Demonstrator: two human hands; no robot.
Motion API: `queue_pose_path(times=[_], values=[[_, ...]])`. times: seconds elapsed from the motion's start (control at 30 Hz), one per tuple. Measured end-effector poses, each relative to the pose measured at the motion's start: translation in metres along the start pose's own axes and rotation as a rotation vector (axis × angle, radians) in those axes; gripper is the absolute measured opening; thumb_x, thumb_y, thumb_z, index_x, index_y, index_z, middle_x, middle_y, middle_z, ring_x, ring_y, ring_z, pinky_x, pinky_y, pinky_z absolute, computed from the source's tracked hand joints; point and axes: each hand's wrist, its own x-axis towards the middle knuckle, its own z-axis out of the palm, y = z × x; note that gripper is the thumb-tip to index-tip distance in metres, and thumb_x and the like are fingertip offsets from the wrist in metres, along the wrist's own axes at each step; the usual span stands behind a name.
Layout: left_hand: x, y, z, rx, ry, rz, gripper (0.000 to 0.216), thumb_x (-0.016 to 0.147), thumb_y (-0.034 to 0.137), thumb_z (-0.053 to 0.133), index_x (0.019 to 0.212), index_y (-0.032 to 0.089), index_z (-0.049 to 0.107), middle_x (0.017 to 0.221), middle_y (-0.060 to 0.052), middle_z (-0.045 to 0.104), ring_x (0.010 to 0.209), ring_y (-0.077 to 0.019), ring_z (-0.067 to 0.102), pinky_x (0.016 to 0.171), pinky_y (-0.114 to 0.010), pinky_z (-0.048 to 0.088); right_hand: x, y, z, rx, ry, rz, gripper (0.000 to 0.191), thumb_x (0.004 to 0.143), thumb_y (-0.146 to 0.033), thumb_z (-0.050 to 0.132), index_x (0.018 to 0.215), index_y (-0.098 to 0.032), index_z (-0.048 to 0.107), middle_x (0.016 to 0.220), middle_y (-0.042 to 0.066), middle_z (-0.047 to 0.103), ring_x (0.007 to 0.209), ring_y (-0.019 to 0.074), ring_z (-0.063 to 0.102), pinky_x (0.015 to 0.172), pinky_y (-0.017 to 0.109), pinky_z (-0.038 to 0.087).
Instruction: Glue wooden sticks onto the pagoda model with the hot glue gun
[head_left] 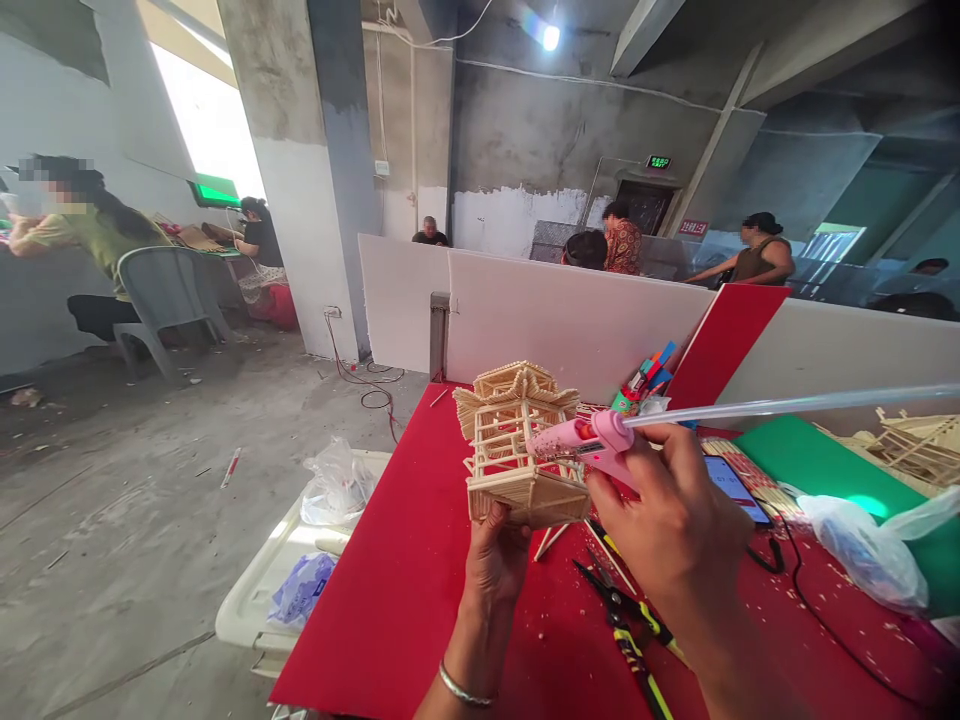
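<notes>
Black-and-yellow pliers [624, 618] lie on the red worktop [397, 570]. The left hand [496, 552] grips the lower edge of a stick-built model [519, 488], supporting it above the worktop, while the right hand [679, 512] is closed around a pink glue gun [596, 438], front end at the model's open side; nozzle contact cannot be determined. Beyond the model stands a white partition [570, 315].

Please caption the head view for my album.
Above a red table, the left hand holds a stick model, the right hand a pink glue gun.
</notes>
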Motion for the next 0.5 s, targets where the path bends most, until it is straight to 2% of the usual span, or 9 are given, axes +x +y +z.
queue_pose_path(times=[0.37, 0.5], values=[[-0.0014, -0.0009, -0.0005, 0.061, -0.085, 0.032, 0.052, 0.044, 0.015, 0.092, 0.090, 0.014, 0.069, 0.076, -0.003, 0.072, 0.058, -0.0127, 0.064, 0.041, -0.016, 0.049, -0.0037, 0.0012, 0.0009, 0.041, -0.051, -0.010, 0.032, 0.076, -0.021, 0.066, 0.107, -0.026, 0.067, 0.096, -0.002, 0.066, 0.059, 0.0056, 0.049, 0.049, 0.024, 0.029], [-0.0016, -0.0007, -0.0002, 0.072, -0.130, 0.022, 0.050, 0.047, 0.013, 0.091, 0.092, 0.015, 0.069, 0.078, -0.004, 0.073, 0.060, -0.0135, 0.065, 0.042, -0.016, 0.048, -0.0015, -0.0050, 0.0020, 0.073, -0.020, -0.007, 0.029, 0.075, -0.018, 0.066, 0.103, -0.024, 0.067, 0.092, -0.001, 0.064, 0.062, 0.0065, 0.051, 0.048, 0.024, 0.029]])
